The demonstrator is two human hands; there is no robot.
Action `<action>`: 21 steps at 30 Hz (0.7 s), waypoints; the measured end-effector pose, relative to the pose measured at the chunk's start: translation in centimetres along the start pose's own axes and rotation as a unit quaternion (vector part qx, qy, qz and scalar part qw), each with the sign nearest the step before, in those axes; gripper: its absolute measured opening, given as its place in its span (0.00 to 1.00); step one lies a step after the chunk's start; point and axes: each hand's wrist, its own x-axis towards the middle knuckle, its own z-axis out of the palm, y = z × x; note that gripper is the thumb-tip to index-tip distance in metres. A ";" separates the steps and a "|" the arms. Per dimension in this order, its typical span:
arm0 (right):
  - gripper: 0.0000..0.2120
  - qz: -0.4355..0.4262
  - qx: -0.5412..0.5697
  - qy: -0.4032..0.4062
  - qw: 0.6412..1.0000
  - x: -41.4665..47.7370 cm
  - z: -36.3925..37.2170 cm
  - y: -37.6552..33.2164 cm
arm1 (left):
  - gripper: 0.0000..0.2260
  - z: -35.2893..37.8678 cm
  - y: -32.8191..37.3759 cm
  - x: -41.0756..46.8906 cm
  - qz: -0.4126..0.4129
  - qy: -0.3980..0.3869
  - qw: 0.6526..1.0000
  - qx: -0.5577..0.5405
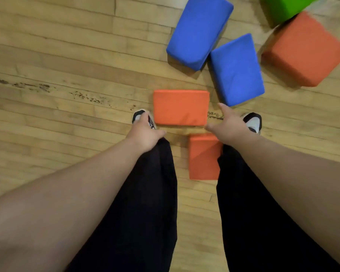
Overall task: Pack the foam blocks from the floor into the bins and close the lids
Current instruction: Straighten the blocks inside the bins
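A gym or playroom: worn hardwood floor (67,55), foam blocks (237,69).

The top edge crops the green block (285,8).

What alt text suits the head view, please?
Left hand and right hand reach down beside a flat orange foam block on a wooden floor. A second orange block lies between the legs; two blue foam blocks, an orange foam cube and a green foam block lie beyond.

Arms extended down, left hand (143,132) relaxed, right hand (231,127) spread
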 end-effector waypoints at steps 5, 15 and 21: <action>0.48 -0.038 0.030 0.006 0.999 11.8 6.1 3.3 | 0.49 5.0 -2.1 12.8 -0.042 0.026 0.996 -0.077; 0.52 -0.077 0.028 0.066 0.994 12.3 7.0 6.5 | 0.50 4.5 -2.4 12.9 0.022 0.054 0.995 -0.084; 0.48 -0.070 0.011 0.232 0.970 13.1 2.0 7.0 | 0.46 3.1 3.5 9.0 0.107 0.088 0.989 0.056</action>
